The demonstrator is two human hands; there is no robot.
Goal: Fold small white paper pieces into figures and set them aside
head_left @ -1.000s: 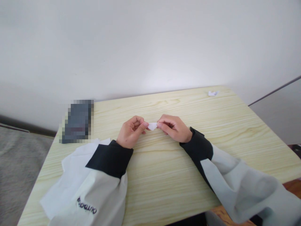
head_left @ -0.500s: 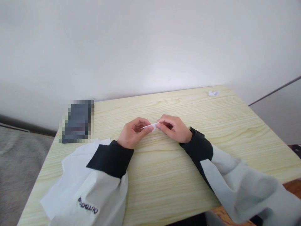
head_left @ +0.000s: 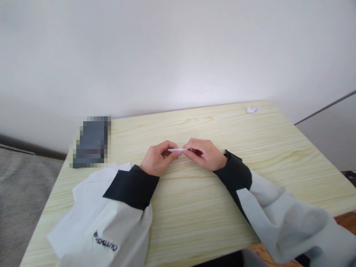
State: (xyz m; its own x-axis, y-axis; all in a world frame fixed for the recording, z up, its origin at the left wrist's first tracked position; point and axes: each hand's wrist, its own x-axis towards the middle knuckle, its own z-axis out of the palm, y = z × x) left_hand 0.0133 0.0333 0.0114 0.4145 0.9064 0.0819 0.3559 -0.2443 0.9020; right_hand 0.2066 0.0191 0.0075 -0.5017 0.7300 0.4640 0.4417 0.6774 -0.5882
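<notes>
Sleeve print [head_left: 105, 243] reads "outdoo", upside down; left hand [head_left: 155, 161], right hand [head_left: 204, 154] pinch folded paper [head_left: 177, 150].

- Hands: two, one left hand [head_left: 157, 160] and one right hand [head_left: 204, 154].
- Small folded white paper pieces: two, one held paper piece [head_left: 178, 150] and one corner paper piece [head_left: 252, 109].
- Loose white paper sheets [head_left: 83, 196]: number unclear, partly covered.
- Dark blurred flat object [head_left: 91, 142]: one.
- Wooden table [head_left: 194, 207]: one.
</notes>
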